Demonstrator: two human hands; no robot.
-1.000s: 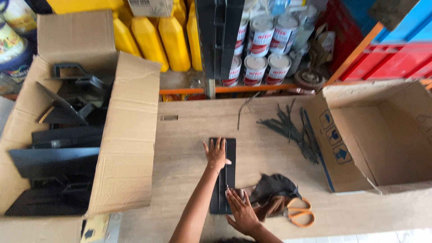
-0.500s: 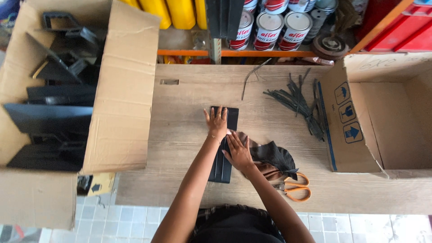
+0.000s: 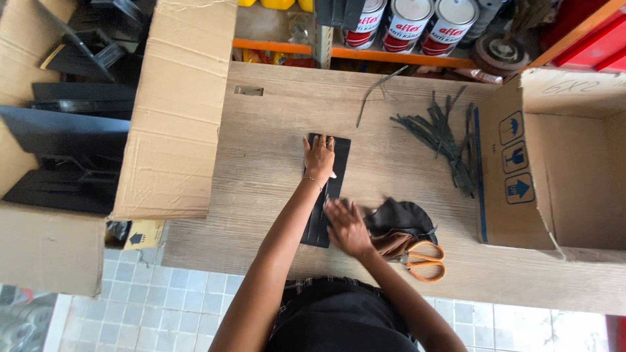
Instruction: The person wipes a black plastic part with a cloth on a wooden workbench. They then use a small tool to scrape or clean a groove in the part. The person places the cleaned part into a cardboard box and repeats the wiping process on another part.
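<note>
On the wooden tabletop (image 3: pixel 274 169), between two cardboard boxes, the long flat black plastic panel (image 3: pixel 328 195) lies pinned under the left hand (image 3: pixel 319 158), spread flat, and the blurred, open right hand (image 3: pixel 346 226); it looks light and stiff, best gripped along its long edges.

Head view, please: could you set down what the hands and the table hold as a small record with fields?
left hand: flat on the far end of the black panel
right hand: blurred, on the panel's near end, beside the dark cloth
fingers: spread on both hands; neither grips
scissors: orange handles, beside the cloth
strips: loose dark pile near the empty box
full box: left of the table, holding black parts
shelf: cans behind the table
</note>
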